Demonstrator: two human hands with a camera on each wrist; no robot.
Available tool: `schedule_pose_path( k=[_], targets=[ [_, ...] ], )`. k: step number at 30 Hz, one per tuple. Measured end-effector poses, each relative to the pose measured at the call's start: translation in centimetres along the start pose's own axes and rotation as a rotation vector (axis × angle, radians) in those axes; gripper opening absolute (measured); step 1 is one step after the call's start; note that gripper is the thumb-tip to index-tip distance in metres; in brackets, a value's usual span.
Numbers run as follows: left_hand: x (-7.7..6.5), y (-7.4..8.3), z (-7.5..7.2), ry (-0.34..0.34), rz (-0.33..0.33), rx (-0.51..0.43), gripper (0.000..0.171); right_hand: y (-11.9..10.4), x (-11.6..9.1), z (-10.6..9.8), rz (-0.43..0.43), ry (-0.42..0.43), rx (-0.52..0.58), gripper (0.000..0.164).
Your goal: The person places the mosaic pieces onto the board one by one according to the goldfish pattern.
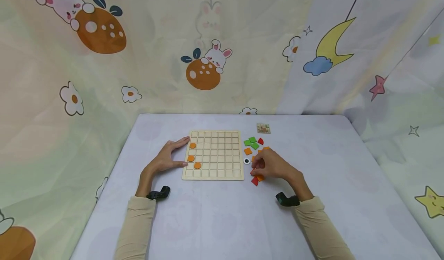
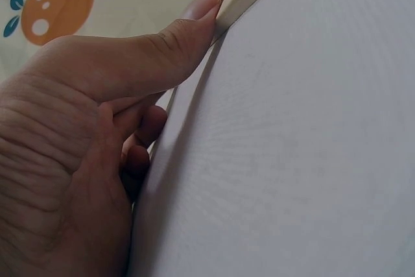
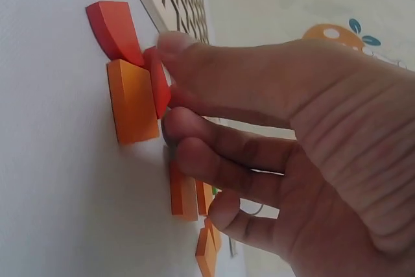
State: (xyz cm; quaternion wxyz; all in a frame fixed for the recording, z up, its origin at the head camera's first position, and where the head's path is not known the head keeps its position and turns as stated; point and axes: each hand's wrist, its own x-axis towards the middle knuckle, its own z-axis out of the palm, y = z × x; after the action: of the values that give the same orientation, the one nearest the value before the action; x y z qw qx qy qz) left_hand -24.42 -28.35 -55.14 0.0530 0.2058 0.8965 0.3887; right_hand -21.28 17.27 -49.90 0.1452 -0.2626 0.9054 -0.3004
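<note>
My left hand (image 1: 165, 158) is spread along the left edge of a square wooden grid board (image 1: 218, 178). Its fingertips touch near the upper corner and its thumb lower down; in the left wrist view the thumb (image 2: 175, 47) presses on the board's edge. Three orange discs (image 1: 197, 165) sit on the board's left side. Right of the board, my right hand (image 1: 274, 164) pinches a small red wedge (image 3: 157, 82) between thumb and fingertips. Against that wedge lie an orange block (image 3: 133, 102) and another red wedge (image 3: 115, 29).
Green tiles (image 1: 254, 146), a red wedge (image 1: 260, 141) and an orange tile (image 1: 248, 151) lie beyond my right hand. A white disc with a black centre (image 1: 246, 161) lies beside the board. Farther back is a small patterned card (image 1: 263, 128). A printed curtain hangs behind the table.
</note>
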Motion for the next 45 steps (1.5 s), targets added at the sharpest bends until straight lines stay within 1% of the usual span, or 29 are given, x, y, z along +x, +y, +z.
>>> schedule_pose_path(
  k=[4,13,16,20,24,26,30,35,39,42,45],
  targets=[
    [-0.2,-0.1,0.0,-0.002,-0.008,0.009,0.103,-0.6,0.0,0.2,0.022,0.012,-0.041,0.019],
    [-0.4,0.1,-0.2,-0.003,-0.029,0.027,0.102,-1.2,0.4,0.6,0.023,0.021,-0.107,0.014],
    [-0.4,0.1,-0.2,-0.002,-0.024,0.021,0.102,-1.3,0.4,0.7,0.017,0.037,-0.141,0.013],
    [-0.5,0.0,-0.2,0.0,-0.02,0.021,0.102,-1.5,0.5,0.8,0.008,0.086,-0.153,0.012],
    [-0.5,0.0,-0.3,0.003,-0.018,0.028,0.102,-2.1,0.9,1.0,-0.014,0.136,-0.139,0.012],
    [-0.5,0.1,-0.4,0.001,-0.019,0.023,0.102,-2.4,1.1,1.1,-0.03,0.158,-0.123,0.015],
    [-0.4,0.2,-0.4,0.0,-0.023,0.013,0.102,-2.7,1.5,1.4,-0.097,0.198,-0.054,0.017],
    [-0.3,0.2,-0.3,-0.003,-0.016,0.019,0.102,-3.1,2.5,2.3,-0.161,0.208,0.006,0.016],
    [-0.2,0.3,-0.2,-0.008,-0.023,0.017,0.102,-3.5,3.2,3.1,-0.193,0.206,0.007,0.017],
    [-0.1,0.4,-0.2,-0.013,-0.034,0.014,0.102,-4.0,3.7,3.5,-0.208,0.212,0.01,0.02],
    [-0.1,0.3,-0.2,-0.011,-0.036,0.017,0.102,-4.4,4.3,4.0,-0.202,0.211,0.017,0.02]
  ],
)
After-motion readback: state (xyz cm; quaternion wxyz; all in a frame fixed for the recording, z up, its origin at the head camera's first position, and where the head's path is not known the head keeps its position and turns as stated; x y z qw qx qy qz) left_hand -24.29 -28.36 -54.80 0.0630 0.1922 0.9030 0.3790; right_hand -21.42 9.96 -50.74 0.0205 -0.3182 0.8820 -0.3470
